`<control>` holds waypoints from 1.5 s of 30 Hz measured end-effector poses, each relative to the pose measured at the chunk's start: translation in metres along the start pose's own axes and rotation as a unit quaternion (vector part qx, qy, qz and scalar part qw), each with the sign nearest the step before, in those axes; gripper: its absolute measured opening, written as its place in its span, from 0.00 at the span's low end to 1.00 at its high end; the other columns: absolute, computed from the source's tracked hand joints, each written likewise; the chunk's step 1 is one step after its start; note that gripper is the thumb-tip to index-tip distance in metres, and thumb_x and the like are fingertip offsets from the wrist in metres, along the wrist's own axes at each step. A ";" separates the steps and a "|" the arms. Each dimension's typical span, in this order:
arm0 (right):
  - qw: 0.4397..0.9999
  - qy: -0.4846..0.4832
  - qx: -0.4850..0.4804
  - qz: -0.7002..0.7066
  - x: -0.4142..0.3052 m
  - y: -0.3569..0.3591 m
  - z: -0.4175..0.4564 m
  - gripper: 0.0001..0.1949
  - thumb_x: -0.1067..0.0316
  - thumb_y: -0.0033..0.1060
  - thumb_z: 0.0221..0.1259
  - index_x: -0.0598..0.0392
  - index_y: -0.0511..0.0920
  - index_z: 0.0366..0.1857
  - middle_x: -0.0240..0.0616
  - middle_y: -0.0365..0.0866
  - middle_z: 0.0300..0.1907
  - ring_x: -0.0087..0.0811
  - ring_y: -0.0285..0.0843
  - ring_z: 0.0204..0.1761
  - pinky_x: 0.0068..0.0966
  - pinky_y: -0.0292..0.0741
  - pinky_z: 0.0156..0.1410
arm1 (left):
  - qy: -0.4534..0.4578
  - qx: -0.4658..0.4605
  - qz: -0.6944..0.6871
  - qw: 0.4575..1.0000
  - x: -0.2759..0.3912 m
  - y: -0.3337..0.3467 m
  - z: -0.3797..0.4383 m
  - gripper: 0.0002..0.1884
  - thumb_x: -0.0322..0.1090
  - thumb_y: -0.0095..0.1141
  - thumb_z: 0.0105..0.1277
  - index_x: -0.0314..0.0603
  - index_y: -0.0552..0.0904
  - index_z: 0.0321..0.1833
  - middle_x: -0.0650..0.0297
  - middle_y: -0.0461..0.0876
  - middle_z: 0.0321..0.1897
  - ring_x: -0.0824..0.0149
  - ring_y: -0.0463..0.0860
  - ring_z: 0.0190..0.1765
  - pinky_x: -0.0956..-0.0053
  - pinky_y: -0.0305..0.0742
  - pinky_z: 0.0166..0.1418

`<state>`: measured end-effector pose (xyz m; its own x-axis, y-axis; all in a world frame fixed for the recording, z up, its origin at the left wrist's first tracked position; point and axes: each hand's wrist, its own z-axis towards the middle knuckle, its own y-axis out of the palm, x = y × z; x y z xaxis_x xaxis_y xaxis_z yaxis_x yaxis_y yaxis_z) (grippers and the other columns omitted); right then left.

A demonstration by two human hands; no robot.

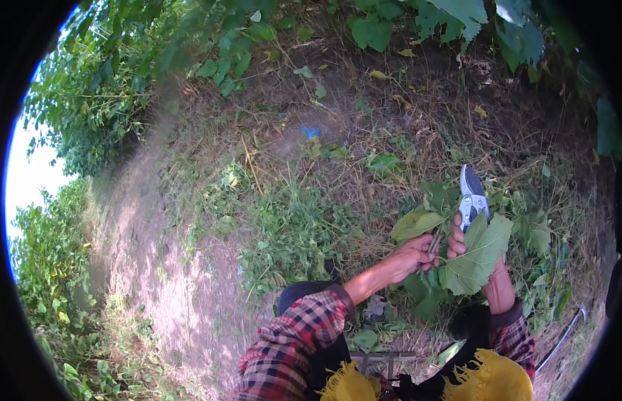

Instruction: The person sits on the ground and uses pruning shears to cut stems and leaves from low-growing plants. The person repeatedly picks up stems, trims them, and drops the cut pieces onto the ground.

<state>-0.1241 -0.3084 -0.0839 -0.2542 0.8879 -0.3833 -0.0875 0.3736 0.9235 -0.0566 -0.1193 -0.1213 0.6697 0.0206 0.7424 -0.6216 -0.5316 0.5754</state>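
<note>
My left hand (414,256) is closed on several leafy stems (434,243) in front of me. Just right of it, my right hand (457,240) grips pruning shears (472,198) whose metal blades point away from me and look closed. A broad green leaf (479,255) covers part of my right hand and the shears' handles. Another leaf, partly yellowed (416,224), sticks out above my left hand. More leaves hang below the stems.
Cut greenery (296,230) and dry grass lie on the ground. A blue scrap (309,132) is further off. Leafy branches (371,30) hang along the top. A thin metal rod-like tool (562,338) lies at lower right, and yellow fringed cloth (491,378) is close to me.
</note>
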 end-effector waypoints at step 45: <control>0.836 -0.229 0.293 -0.402 -0.028 0.008 -0.012 0.22 0.76 0.53 0.52 0.58 0.70 0.54 0.36 0.77 0.49 0.27 0.76 0.47 0.27 0.73 0.56 | -0.069 -0.042 0.136 0.987 0.059 0.010 -0.028 0.24 0.56 0.47 0.72 0.43 0.66 0.27 0.74 0.57 0.21 0.80 0.54 0.22 0.84 0.51 0.24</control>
<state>-0.1288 -0.3329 -0.0653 0.0666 0.2449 -0.9673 0.4691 0.8479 0.2470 -0.0345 -0.1000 -0.0617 0.5187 -0.2310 0.8231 -0.8136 -0.4293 0.3922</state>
